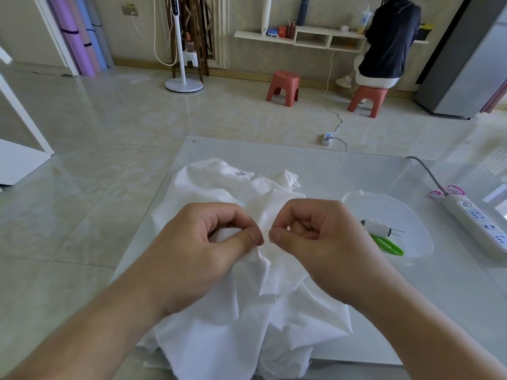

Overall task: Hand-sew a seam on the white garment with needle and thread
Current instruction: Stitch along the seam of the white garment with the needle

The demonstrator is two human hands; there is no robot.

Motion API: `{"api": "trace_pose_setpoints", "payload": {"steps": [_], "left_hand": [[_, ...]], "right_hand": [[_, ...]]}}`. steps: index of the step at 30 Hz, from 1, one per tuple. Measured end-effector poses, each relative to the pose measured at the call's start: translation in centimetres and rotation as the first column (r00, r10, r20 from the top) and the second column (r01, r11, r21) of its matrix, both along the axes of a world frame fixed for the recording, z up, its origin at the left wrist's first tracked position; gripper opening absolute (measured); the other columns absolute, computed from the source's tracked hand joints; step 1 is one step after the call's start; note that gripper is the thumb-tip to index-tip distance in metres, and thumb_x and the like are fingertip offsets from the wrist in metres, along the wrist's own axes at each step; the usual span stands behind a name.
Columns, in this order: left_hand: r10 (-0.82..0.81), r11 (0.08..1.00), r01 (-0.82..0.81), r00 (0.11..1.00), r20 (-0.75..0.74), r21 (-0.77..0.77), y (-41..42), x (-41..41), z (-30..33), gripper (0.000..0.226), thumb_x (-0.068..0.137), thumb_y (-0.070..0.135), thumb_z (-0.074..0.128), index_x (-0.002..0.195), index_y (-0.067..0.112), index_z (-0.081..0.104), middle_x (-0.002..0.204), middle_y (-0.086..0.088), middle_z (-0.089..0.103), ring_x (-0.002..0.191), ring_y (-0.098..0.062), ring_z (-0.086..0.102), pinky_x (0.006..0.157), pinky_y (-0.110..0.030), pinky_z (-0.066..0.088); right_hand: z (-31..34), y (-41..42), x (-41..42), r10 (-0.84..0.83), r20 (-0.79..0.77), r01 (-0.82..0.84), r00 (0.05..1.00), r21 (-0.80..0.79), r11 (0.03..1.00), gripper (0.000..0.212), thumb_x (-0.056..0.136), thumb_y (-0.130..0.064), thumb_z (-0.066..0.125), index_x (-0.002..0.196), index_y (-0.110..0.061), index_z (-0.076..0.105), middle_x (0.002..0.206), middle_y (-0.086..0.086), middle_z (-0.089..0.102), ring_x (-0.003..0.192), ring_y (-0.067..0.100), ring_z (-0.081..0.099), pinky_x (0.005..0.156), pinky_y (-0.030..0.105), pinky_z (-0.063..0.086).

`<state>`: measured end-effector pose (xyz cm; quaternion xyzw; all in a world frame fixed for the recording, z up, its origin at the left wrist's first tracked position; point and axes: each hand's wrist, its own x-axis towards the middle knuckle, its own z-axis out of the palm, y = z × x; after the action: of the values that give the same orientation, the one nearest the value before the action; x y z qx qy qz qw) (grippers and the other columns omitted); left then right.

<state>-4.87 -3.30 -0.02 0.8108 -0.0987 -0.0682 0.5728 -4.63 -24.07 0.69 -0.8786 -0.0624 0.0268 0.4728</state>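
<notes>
The white garment looks soft and limp; the left hand pinches a fold, the right hand pinches beside it, needle unseen.

White garment soft matt cloth; table smooth glossy; tray clear plastic; floor glossy tile.

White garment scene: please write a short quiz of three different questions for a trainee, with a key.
1. True or false: the left hand pinches the white garment.
2. What lies in the clear dish? A) white spool and green scissors; B) a cup; C) a phone.
3. Fill in: right of the dish lies a white ____ strip.

Key: 1 true; 2 A; 3 power. The right hand also pinches at the garment; no needle is visible.
</notes>
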Motion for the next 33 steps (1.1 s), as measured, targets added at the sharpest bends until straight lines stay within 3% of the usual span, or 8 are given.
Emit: {"api": "trace_pose_setpoints", "payload": {"steps": [5,10,13,17,21,25,28,33], "left_hand": [[0.012,1.000,-0.012,1.000,-0.018,0.008,0.0,-0.1,0.1,0.015,0.096,0.026,0.073,0.084,0.029,0.081,0.088,0.008,0.080,0.090,-0.008,0.075,0.083,-0.025,0.050],[0.008,1.000,-0.008,1.000,-0.017,-0.002,0.0,-0.1,0.2,0.015,0.096,0.027,0.073,0.084,0.029,0.081,0.086,0.007,0.080,0.084,-0.009,0.075,0.080,-0.027,0.051],[-0.006,1.000,0.006,1.000,-0.008,0.007,0.0,0.0,0.0,0.015,0.099,0.024,0.073,0.087,0.028,0.081,0.081,0.004,0.077,0.078,-0.011,0.072,0.075,-0.031,0.051],[0.009,1.000,-0.009,1.000,-0.010,-0.003,0.1,0.0,0.1,0.014,0.097,0.026,0.074,0.085,0.027,0.082,0.085,0.005,0.080,0.083,-0.011,0.075,0.078,-0.027,0.052],[0.019,1.000,-0.019,1.000,-0.011,0.007,0.0,-0.1,0.2,0.019,0.096,0.024,0.073,0.079,0.027,0.081,0.073,0.014,0.075,0.071,0.001,0.069,0.068,-0.011,0.046],[0.016,1.000,-0.016,1.000,-0.014,-0.002,0.0,0.0,0.2,0.016,0.097,0.024,0.073,0.084,0.027,0.082,0.084,0.007,0.080,0.082,-0.009,0.075,0.079,-0.027,0.052],[0.009,1.000,-0.009,1.000,-0.012,-0.005,0.0,0.0,0.1,0.014,0.099,0.026,0.074,0.086,0.028,0.082,0.082,0.005,0.079,0.080,-0.012,0.074,0.077,-0.032,0.052],[0.016,1.000,-0.016,1.000,-0.001,-0.005,0.2,0.0,0.0,0.014,0.098,0.028,0.075,0.085,0.028,0.082,0.085,0.004,0.080,0.083,-0.013,0.075,0.080,-0.031,0.053]], "right_hand": [[-0.7,-1.5,1.5,-0.297,0.062,0.303,0.953,-0.247,0.920,0.020,0.093,-0.021,0.070,0.073,-0.021,0.066,0.044,-0.012,0.045,0.041,0.008,0.040,0.044,0.022,0.035],[0.4,-0.6,0.1,0.043,-0.010,-0.042,0.999,0.109,0.993,0.016,0.093,-0.010,0.073,0.098,-0.025,0.074,0.055,-0.008,0.035,0.053,0.012,0.035,0.055,0.028,0.033],[0.4,0.5,-0.5,0.135,0.014,-0.136,0.991,0.049,0.990,0.013,0.094,-0.017,0.077,0.082,-0.022,0.074,0.053,-0.010,0.033,0.050,0.008,0.031,0.049,0.017,0.030],[-0.2,-0.2,0.4,-0.065,-0.015,0.064,0.998,-0.043,0.997,0.028,0.093,-0.013,0.076,0.067,-0.014,0.064,0.046,-0.013,0.035,0.045,0.007,0.031,0.046,0.015,0.029],[-0.9,-1.5,1.4,-0.276,0.073,0.285,0.958,-0.281,0.916,0.019,0.091,-0.019,0.069,0.072,-0.020,0.065,0.044,-0.013,0.044,0.042,0.008,0.039,0.044,0.023,0.036],[0.1,-0.8,0.3,-0.048,0.063,0.049,0.997,-0.007,0.999,0.017,0.089,-0.014,0.073,0.095,-0.029,0.070,0.054,-0.012,0.037,0.050,0.007,0.036,0.052,0.024,0.036],[0.4,0.2,-0.3,0.115,0.054,-0.118,0.992,0.075,0.990,0.011,0.092,-0.012,0.076,0.089,-0.022,0.075,0.055,-0.012,0.033,0.051,0.007,0.032,0.051,0.016,0.031],[-0.4,0.0,0.1,-0.024,0.032,0.021,0.999,0.086,0.996,0.024,0.092,-0.009,0.076,0.071,-0.013,0.066,0.053,-0.004,0.035,0.050,0.011,0.031,0.049,0.019,0.031]]}}
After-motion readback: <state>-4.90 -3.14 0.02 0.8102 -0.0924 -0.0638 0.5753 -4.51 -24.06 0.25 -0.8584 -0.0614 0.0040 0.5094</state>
